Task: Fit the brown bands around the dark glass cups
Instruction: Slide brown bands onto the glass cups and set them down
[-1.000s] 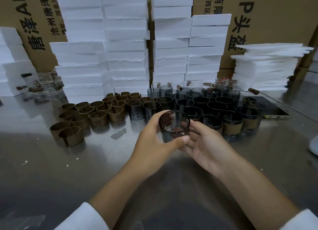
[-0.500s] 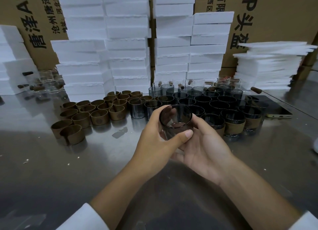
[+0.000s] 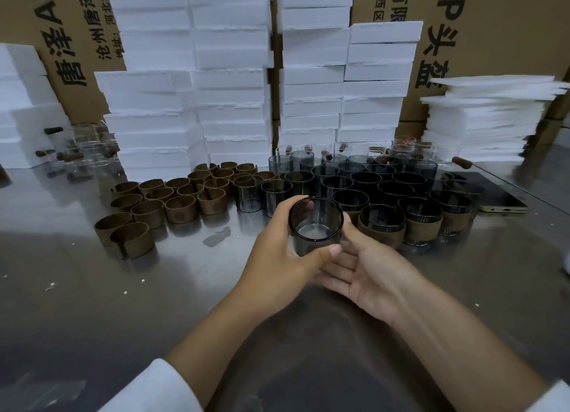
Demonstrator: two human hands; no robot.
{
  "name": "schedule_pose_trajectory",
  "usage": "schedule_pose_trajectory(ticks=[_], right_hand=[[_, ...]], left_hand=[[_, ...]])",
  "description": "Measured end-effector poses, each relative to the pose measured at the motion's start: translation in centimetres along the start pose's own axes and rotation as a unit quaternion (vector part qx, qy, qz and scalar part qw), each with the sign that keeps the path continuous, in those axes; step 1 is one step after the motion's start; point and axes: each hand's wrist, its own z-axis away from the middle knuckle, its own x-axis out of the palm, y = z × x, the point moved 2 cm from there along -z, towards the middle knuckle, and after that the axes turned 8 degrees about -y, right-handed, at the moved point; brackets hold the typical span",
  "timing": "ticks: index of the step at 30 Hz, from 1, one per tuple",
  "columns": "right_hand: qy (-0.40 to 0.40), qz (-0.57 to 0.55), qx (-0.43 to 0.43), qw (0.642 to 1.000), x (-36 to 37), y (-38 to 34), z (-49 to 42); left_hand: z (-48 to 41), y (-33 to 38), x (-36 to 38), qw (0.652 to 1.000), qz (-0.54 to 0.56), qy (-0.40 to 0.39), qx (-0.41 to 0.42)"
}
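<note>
Across the steel worktable (image 3: 92,303), printed cardboard cartons (image 3: 509,41) and stacks of white foam blocks (image 3: 234,81) wall off the far edge. In front of them stands a packed cluster of dark glass cups (image 3: 398,189), its front-right cups (image 3: 422,229) already wearing brown bands. To the left of the cluster, loose brown bands (image 3: 182,201) stand on edge in rows. Your left hand (image 3: 277,257) grips one dark glass cup (image 3: 314,226) upright above the table, just in front of the cluster, fingers wrapped round its far side and thumb pressed on the near wall. Your right hand (image 3: 367,272) lies palm-up beneath it, fingers loosely extended and thumb against the cup's right side. A phone (image 3: 499,200) lies flat just right of the cluster.
</note>
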Motion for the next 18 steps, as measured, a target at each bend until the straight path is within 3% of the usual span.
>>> schedule_pose_trajectory(ticks=[8,18], right_hand=[[-0.035,-0.073,-0.079,0.994,0.1,-0.8,0.1],[-0.137,-0.075,-0.032,0.987,1.4,-0.5,0.7]], left_hand=[[0.2,0.5,0.3,1.0,0.021,0.003,0.004],[0.3,1.0,0.5,0.996,0.089,0.009,0.006]])
